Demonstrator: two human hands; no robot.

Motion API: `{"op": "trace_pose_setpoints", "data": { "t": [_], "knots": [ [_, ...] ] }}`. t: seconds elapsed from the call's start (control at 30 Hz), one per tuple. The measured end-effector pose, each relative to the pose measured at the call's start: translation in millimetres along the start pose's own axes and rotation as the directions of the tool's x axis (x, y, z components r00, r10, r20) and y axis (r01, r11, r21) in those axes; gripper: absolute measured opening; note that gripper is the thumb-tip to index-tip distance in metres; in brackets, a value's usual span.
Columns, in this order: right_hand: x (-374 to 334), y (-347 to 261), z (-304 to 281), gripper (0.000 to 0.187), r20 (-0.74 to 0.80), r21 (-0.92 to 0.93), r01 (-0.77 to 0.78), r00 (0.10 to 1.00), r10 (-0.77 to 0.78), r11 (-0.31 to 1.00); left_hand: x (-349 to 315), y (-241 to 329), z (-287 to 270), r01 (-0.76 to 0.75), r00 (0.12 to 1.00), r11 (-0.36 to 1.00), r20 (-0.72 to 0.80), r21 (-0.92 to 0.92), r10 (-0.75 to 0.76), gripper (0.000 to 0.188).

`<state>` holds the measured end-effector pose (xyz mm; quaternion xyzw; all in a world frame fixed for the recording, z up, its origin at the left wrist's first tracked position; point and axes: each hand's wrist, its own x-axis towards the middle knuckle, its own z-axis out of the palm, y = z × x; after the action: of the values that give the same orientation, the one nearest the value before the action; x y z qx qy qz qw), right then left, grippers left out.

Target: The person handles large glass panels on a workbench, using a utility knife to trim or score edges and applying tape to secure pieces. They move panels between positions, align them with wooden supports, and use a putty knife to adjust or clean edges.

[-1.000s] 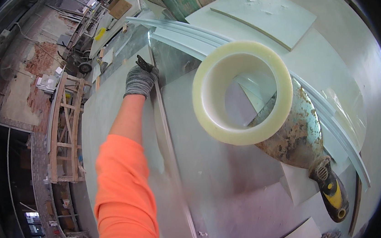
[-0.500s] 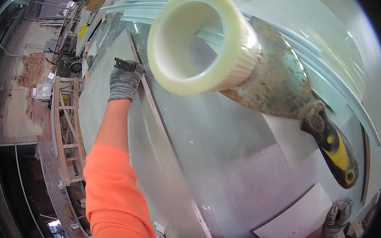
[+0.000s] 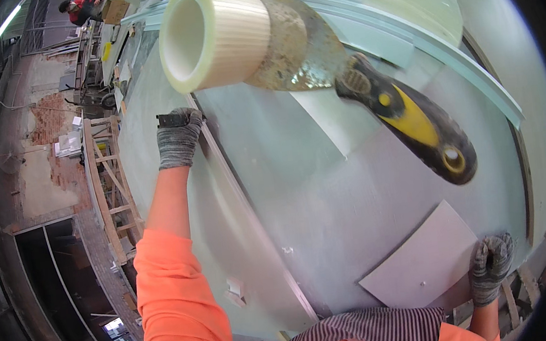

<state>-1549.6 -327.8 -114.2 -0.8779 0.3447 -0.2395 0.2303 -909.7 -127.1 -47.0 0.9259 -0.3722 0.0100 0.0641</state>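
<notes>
The left hand [image 3: 178, 139], gloved, has its grip closed on a small dark tool [image 3: 168, 119] pressed at the metal strip [image 3: 243, 199] running down the pale panel [image 3: 327, 185]. The right hand [image 3: 490, 266], fingers curled shut, rests at the panel's near edge beside a grey sheet [image 3: 420, 265]. A tape roll [image 3: 214, 35] and putty knife [image 3: 370, 89] loom close overhead.

Grey speckled gloves [image 3: 178, 140] and orange sleeves [image 3: 173, 292] are worn. A cream ribbed tape roll [image 3: 214, 35] and a black-and-yellow scraper handle [image 3: 413, 124] are seen.
</notes>
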Motion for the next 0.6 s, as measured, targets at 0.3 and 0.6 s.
{"op": "trace_pose_setpoints", "data": {
  "t": [0.3, 0.6],
  "knots": [
    [14, -6, 0, 0.014, 0.015, 0.114, 0.003, 1.000, -0.004, 0.993, -88, 42, -7, 0.148, 0.989, 0.958, 0.061, -0.244, -0.137, 0.016],
    [18, -8, 0, 0.015, 0.018, 0.170, -0.009, 1.000, 0.006, 0.985, -192, 91, -16, 0.201, 0.979, 0.930, 0.083, -0.308, -0.185, 0.013]
  ]
}}
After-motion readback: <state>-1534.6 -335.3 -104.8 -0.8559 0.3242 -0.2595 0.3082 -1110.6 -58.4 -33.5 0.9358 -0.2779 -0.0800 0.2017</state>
